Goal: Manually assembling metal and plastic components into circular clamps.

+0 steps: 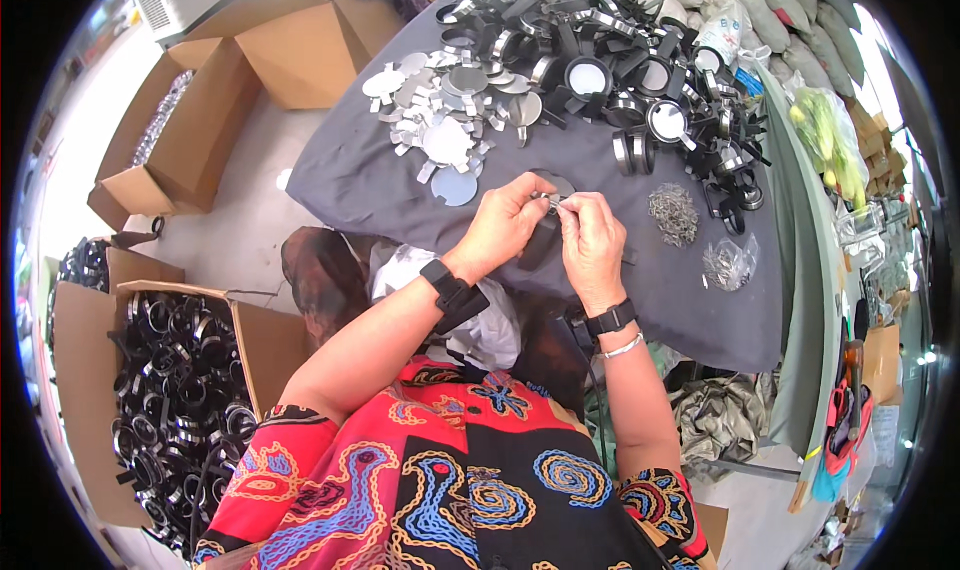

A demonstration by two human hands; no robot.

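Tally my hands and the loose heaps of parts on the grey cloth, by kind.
Hands: 2 (left hand, right hand)
Heap of black ring-shaped parts: 1
Heap of flat silver discs: 1
Heap of small metal pieces: 1
Total: 5

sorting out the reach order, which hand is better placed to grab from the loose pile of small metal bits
Probably the right hand: it is nearer the loose pile of small metal bits, which lies to its right. The left hand is farther off.
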